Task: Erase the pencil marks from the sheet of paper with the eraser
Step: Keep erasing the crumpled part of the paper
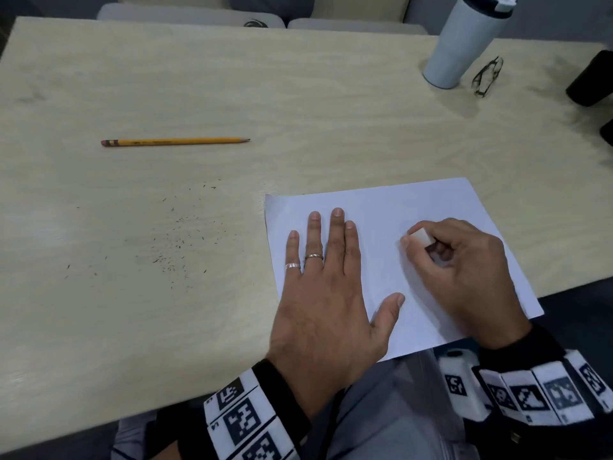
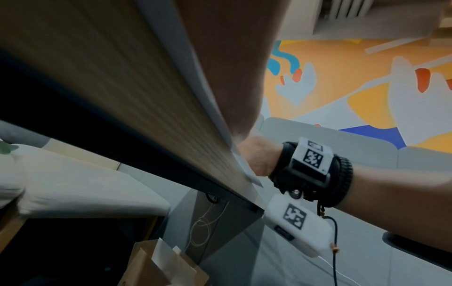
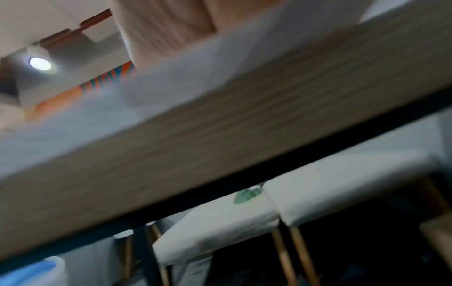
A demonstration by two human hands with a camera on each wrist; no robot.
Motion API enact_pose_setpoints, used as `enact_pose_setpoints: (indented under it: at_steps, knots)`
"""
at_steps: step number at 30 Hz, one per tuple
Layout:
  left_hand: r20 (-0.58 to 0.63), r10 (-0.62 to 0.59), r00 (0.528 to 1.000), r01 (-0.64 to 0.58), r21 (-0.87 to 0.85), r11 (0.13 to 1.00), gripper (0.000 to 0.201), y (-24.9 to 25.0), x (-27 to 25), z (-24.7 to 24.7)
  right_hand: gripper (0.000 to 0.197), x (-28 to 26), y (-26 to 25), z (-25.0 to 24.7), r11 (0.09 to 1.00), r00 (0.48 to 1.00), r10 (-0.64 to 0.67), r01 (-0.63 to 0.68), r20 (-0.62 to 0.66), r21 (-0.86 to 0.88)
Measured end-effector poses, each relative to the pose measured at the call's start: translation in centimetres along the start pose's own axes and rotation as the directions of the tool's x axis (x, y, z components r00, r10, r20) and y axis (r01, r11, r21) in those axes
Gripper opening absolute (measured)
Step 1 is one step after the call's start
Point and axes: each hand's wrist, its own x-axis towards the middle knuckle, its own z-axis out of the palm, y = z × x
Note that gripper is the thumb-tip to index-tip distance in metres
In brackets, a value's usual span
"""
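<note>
A white sheet of paper [image 1: 381, 207] lies at the table's near right edge, its near corner hanging past the edge. My left hand [image 1: 326, 270] lies flat on the sheet's left half, fingers straight and spread. My right hand [image 1: 461, 260] pinches a small white eraser [image 1: 422, 236] between thumb and fingers, held over the middle of the sheet. No pencil marks show on the visible paper. The left wrist view shows the table edge, the paper's edge [image 2: 220, 123] and my right wrist. The right wrist view is blurred, showing the table edge from below.
A yellow pencil [image 1: 175, 141] lies at the far left of the wooden table [image 1: 166, 78]. Dark eraser crumbs [image 1: 179, 240] are scattered left of the sheet. A white tumbler [image 1: 464, 41] and folded glasses [image 1: 487, 76] stand at the far right, near dark objects [image 1: 588, 79].
</note>
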Motion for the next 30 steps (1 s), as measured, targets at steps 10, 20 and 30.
enact_pose_setpoints:
  at_steps: [10,20,30]
  knots:
    - [-0.019,0.003,1.000,-0.004,-0.025,1.000,0.100,0.0,0.0,0.1,0.015,0.1,-0.2,0.3,0.998,0.999,-0.020,0.018,-0.031,-0.054]
    - [-0.030,0.005,1.000,-0.005,-0.025,1.000,0.100,0.0,0.0,0.2,0.010,-0.6,-1.5,1.1,0.994,0.995,-0.095,0.095,0.016,-0.061]
    - [-0.018,0.005,1.000,-0.005,-0.019,1.000,0.101,0.0,0.0,0.1,0.004,-0.4,-1.4,1.2,0.993,0.994,-0.103,0.105,0.045,-0.057]
